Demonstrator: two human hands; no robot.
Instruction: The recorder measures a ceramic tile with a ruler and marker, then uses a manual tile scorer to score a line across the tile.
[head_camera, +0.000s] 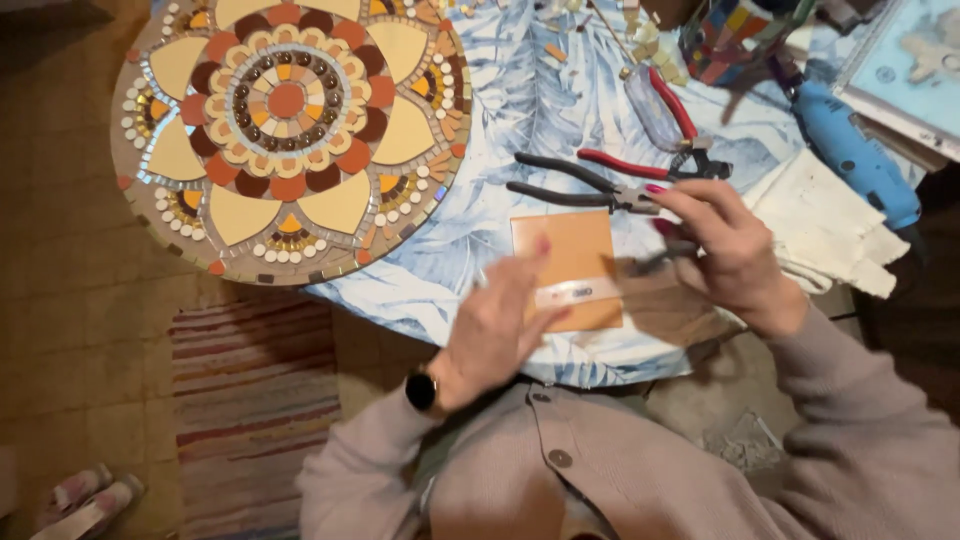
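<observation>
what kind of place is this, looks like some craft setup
Probably a home mosaic workspace. A round mosaic panel lies on the cloth-covered table, black and red pliers sit beside an orange tile, and loose tile chips are scattered at the far edge.

A round mosaic panel (288, 130), red-handled pliers (650, 150) and a blue tool (855, 155) lie nearby.

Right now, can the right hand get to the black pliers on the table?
Probably yes. The right hand hovers just beside the black pliers, near their head, and nothing lies between them. It already holds a small dark tool, blurred here, so grabbing might be awkward.
</observation>
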